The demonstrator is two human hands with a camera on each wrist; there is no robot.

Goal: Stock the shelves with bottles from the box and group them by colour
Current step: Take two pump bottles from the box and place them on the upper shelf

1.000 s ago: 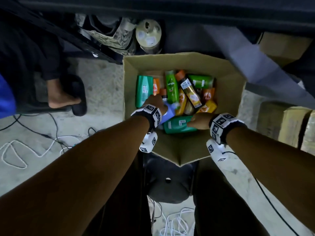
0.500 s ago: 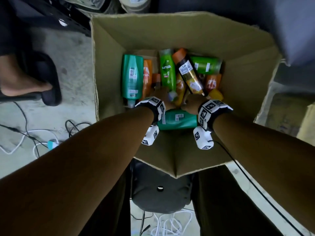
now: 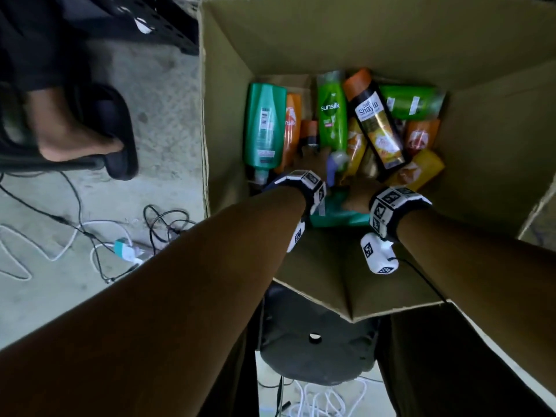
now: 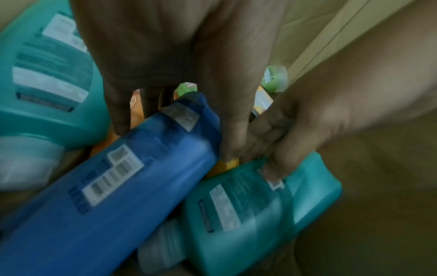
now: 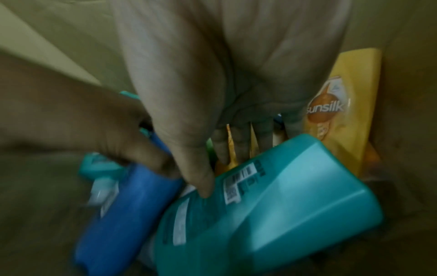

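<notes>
An open cardboard box (image 3: pixel 228 115) holds several lying bottles: green, orange, yellow, teal and one black (image 3: pixel 377 124). Both hands are deep inside it, close together. My left hand (image 4: pixel 172 140) grips a blue bottle (image 4: pixel 118 196), fingers on its far side and thumb on the near side. The same blue bottle (image 5: pixel 123 214) shows in the right wrist view. My right hand (image 5: pixel 212 173) grips a teal bottle (image 5: pixel 283 205), with the thumb on its label and the fingers behind it. In the head view the teal bottle (image 3: pixel 340 215) lies between the wrists; the hands hide most of the blue one.
A larger teal-green bottle (image 3: pixel 264 124) lies along the box's left wall and a yellow one (image 3: pixel 418 170) at the right. Outside the box, a sandalled foot (image 3: pixel 78 139), cables (image 3: pixel 90 233) and a black frame (image 3: pixel 156 22) are on the left. A black stool (image 3: pixel 316 341) stands below.
Both hands have gone deeper into the box and drawn together. The right hand has closed round the teal bottle. The head camera has come nearer to the box.
</notes>
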